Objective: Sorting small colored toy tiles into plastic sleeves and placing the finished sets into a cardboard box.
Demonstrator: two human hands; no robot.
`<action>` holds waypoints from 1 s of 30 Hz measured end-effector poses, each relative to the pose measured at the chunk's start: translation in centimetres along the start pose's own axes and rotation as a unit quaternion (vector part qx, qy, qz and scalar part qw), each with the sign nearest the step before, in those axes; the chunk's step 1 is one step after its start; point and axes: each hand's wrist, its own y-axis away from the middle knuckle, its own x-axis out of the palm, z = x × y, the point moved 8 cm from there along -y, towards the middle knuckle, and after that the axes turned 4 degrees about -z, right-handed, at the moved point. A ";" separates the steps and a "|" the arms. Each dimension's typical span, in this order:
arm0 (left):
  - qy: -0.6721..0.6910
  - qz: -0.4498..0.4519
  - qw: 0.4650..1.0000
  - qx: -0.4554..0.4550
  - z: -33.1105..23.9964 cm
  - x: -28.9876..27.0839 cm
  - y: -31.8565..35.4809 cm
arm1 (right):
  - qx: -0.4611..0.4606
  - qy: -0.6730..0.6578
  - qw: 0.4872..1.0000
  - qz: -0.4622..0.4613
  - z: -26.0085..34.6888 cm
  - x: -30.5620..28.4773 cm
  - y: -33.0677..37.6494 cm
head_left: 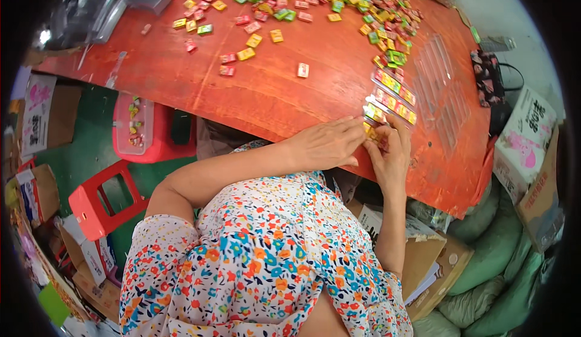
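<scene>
Both hands' grips, left hand and right hand, pinch the candy tray at the table edge.

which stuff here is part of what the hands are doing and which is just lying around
In use: left hand, right hand, filled clear tray, loose wrapped candies, empty clear trays.
Lying about: red stools, cardboard boxes, green sacks.

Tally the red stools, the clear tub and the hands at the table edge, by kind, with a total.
Red stools: 2
Clear tub of sweets, on the farther stool: 1
Hands, the left hand and the right hand: 2
Total: 5
The loose sweets on the red table are too many to count.
</scene>
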 end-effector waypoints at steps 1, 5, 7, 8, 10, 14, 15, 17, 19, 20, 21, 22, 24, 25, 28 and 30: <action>-0.002 0.006 1.000 -0.001 -0.1 0.2 -0.1 | -0.014 0.008 1.000 -0.018 0.4 -0.2 -0.1; -0.024 -0.019 0.999 0.014 0.2 0.3 0.3 | -0.071 0.012 0.996 -0.054 1.6 -0.2 0.3; -0.010 -0.024 0.999 0.019 0.2 0.2 0.3 | -0.075 0.017 0.996 -0.048 1.6 -0.1 0.6; -0.006 -0.031 0.999 0.015 0.4 0.1 0.2 | -0.084 0.016 0.995 -0.044 1.8 -0.3 0.4; 0.018 -0.046 0.999 0.002 0.6 0.0 0.1 | -0.087 0.019 0.995 -0.042 2.1 -0.7 -0.3; -0.021 -0.164 0.986 -0.036 1.6 -5.2 1.0 | 0.148 -0.275 0.950 0.012 -0.6 -0.9 -3.0; -0.063 -0.175 0.981 -0.063 2.5 -6.8 1.9 | 0.148 -0.329 0.933 0.014 0.3 -1.2 -4.1; -0.164 -0.223 0.952 -0.129 4.6 -11.3 4.3 | 0.120 -0.398 0.909 -0.007 2.2 -1.2 -5.9; -0.240 -0.232 0.911 -0.242 7.4 -15.3 7.4 | 0.087 -0.466 0.880 -0.025 2.1 -1.5 -6.3; -0.256 -0.239 0.889 -0.296 8.4 -17.1 8.9 | 0.052 -0.419 0.906 -0.039 1.8 -1.9 -6.3; -0.259 -0.235 0.890 -0.293 8.7 -18.1 10.4 | 0.015 -0.375 0.926 -0.049 2.0 -2.3 -6.3; -0.292 -0.217 0.870 -0.334 9.7 -18.7 12.0 | 0.017 -0.374 0.926 -0.053 1.1 -2.5 -5.9; -0.321 -0.196 0.850 -0.368 10.3 -18.5 13.3 | 0.119 -0.366 0.918 -0.095 -3.0 -2.7 -4.0; -0.295 -0.170 0.855 -0.390 10.5 -17.9 13.8 | 0.146 -0.384 0.903 -0.124 -4.3 -3.1 -3.1; -0.288 -0.145 0.865 -0.385 10.8 -17.0 14.5 | 0.197 -0.368 0.889 -0.187 -7.2 -5.2 0.2; -0.310 -0.146 0.869 -0.358 11.1 -16.9 14.7 | 0.244 -0.378 0.872 -0.192 -9.6 -5.4 3.0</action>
